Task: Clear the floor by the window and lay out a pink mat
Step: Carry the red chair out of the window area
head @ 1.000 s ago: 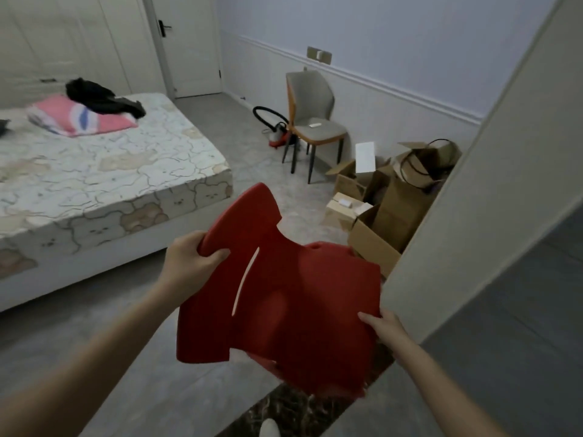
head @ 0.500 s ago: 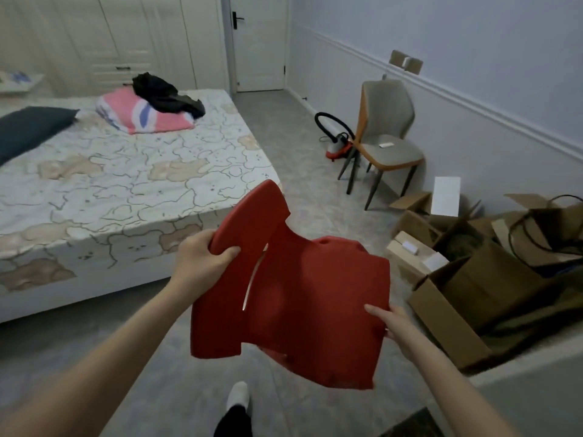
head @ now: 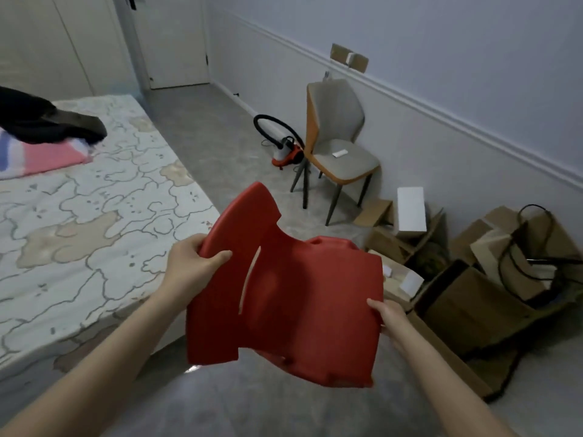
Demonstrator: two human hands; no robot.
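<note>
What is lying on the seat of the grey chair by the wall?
A small white flat object lies on the seat of the grey chair; what it is cannot be told. Nothing else shows on the seat.

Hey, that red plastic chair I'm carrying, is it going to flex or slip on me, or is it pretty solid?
The red plastic chair looks like a rigid moulded shell: it keeps its curved shape though held only at two edges, so probably stiff. It seems light, since the left hand and right hand carry it by the rims alone. The smooth surface might be a little slippery.
</note>
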